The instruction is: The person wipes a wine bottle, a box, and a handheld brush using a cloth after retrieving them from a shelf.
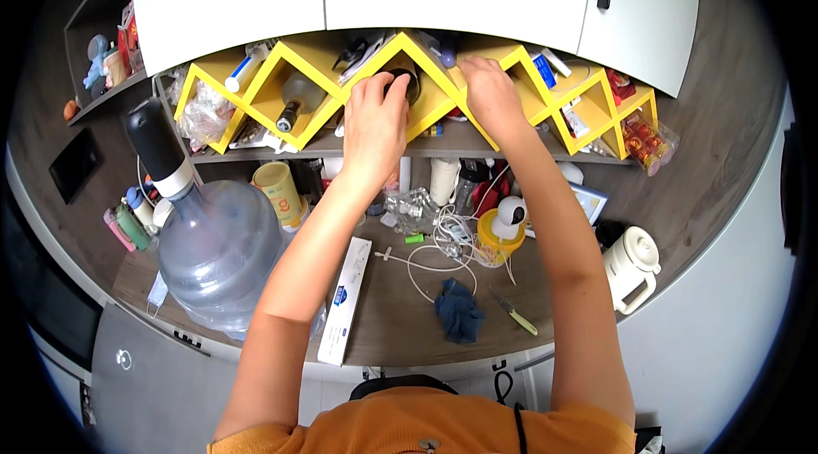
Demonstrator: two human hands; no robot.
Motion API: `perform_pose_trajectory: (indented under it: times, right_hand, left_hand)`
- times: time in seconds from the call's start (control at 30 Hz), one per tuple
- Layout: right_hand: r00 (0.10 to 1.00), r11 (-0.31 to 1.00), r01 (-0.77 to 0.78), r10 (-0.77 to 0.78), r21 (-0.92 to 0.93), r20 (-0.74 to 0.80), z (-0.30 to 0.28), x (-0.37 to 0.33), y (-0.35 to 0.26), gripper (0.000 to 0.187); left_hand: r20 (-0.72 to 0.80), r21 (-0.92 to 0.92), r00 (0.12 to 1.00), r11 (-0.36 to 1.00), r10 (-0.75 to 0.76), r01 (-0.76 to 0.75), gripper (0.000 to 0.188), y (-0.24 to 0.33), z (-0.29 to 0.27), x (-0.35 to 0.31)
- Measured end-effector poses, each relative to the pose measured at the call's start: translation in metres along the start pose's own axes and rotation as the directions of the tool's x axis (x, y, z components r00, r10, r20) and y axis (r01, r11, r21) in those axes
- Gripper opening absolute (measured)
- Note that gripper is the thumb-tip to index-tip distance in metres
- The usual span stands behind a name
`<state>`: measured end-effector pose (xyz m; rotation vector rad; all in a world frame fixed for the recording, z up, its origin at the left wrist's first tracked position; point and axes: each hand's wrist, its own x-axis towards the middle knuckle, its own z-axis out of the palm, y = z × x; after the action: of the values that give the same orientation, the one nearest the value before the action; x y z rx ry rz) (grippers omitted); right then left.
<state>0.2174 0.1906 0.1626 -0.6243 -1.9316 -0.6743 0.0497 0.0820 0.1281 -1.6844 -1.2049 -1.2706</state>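
A yellow zigzag rack [294, 56] of diamond-shaped compartments stands on the shelf under white cabinets. My left hand [375, 122] reaches into its middle compartment, fingers bent on a dark round object [412, 88] that looks like a bottle end; most of it is hidden. My right hand [492, 96] is at the compartment to the right, fingers drawn together and bent. What they hold, if anything, is hidden. A purple rounded thing [448, 54] lies just left of those fingertips. In the compartment left of my left hand lies a clear bottle [300, 96] with a dark neck.
Below, the wooden counter [400, 318] holds a large water jug [217, 241] with a black pump, a long white box [345, 301], tangled white cables [443, 237], a white camera [511, 214], a blue cloth [458, 311], a knife [518, 318] and a cream kettle [630, 267].
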Motion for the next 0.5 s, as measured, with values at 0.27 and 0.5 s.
perform_pose_trajectory:
  times: [0.27,0.5]
  right_hand:
    - [0.787,0.952,-0.091,0.249,-0.292,0.565,0.026,0.057,0.008,0.038]
    - [0.577,0.911,-0.144,0.394,-0.386,0.715,0.059,0.072,0.024,0.043]
  left_hand:
    - [0.038,0.133,0.999,0.991,0.017,-0.022,0.046,-0.021,0.013,0.026]
    - [0.061,0.109,0.998,0.994,0.016,-0.022,0.055,-0.023,0.017,0.024]
